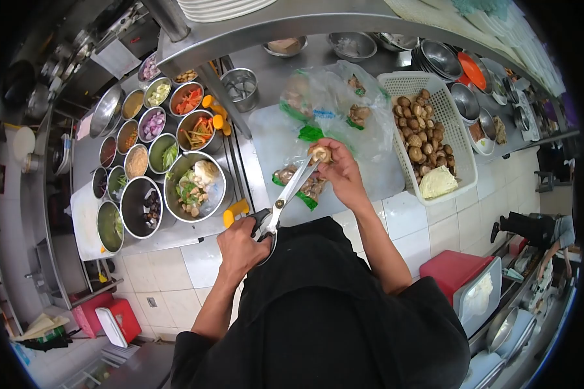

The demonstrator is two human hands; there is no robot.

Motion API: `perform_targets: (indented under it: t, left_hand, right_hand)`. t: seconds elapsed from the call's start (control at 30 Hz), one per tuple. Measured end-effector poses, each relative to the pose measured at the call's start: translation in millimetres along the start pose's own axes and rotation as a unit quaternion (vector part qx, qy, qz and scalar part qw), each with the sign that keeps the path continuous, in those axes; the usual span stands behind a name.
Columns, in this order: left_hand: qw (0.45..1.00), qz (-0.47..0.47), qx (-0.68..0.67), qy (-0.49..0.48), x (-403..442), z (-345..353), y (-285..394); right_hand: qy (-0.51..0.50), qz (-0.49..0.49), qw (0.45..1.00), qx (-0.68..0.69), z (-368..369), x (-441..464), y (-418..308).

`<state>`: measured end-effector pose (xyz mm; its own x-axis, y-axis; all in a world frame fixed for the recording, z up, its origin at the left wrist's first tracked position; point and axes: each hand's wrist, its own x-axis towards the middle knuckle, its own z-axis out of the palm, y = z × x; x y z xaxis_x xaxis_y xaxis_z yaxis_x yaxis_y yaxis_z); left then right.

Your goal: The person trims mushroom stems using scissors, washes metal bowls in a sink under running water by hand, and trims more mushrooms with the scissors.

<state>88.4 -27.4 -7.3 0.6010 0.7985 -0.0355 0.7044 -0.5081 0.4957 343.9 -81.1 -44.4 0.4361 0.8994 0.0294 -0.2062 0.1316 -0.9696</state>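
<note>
Mushroom (320, 153) over cutting board (267, 137), clamped in grip of right hand (342, 174). Left hand (239, 246): grip closed around scissors (279, 203), blades (298, 180) at mushroom. White basket (466, 170), right of board, holds more mushrooms (423, 133).

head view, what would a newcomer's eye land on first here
Probably the scissors at the centre, held in the left hand, with their tips at a mushroom in the right hand. Next, the cluster of steel containers with chopped food on the left, and the white basket of brown mushrooms on the right.
</note>
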Motion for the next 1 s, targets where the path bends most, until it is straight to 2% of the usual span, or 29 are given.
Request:
perform_targets:
  t: [0.07, 0.17, 0.27, 0.37, 0.47, 0.57, 0.67, 0.77, 0.87, 0.9, 1.0]
  left_hand:
    - [1.0, 0.008, -0.001, 0.0, 0, -1, -2]
    - [1.0, 0.013, 0.003, -0.001, -1, -6, -7]
    - [1.0, 0.019, 0.002, 0.006, -1, -11, -12]
    - [1.0, 0.008, 0.005, -0.01, -1, -17, -19]
    - [1.0, 0.006, 0.003, -0.02, -4, -20, -30]
    - [1.0, 0.013, -0.012, -0.016, -7, -17, -45]
    - [0.999, 0.016, -0.047, -0.01, -14, -11, -58]
    - [0.997, 0.005, -0.082, 0.003, -24, -6, -66]
    - [0.995, -0.016, -0.094, 0.031, -35, -7, -83]
    - [0.994, -0.039, -0.095, 0.023, -39, -8, -88]
    - [0.99, -0.101, -0.101, 0.001, -52, -12, -97]
  right_hand:
    - [-0.013, 0.046, 0.997, 0.062, 5, -2, -8]
    - [-0.039, 0.042, 0.997, 0.051, 7, -4, -8]
    - [-0.059, -0.013, 0.998, 0.005, 23, -7, -8]
    - [-0.043, -0.013, 0.999, -0.015, 41, -10, -11]
    - [-0.028, -0.017, 0.986, -0.164, 50, -10, -8]
    - [-0.033, -0.064, 0.967, -0.245, 61, -4, -12]
    - [-0.03, -0.101, 0.963, -0.249, 70, 3, 1]
    - [-0.02, -0.043, 0.97, -0.24, 85, 10, 2]
    - [0.059, -0.045, 0.95, -0.303, 99, 37, -11]
    - [0.073, -0.136, 0.935, -0.32, 112, 47, -19]
    - [-0.05, -0.235, 0.891, -0.386, 152, 68, -13]
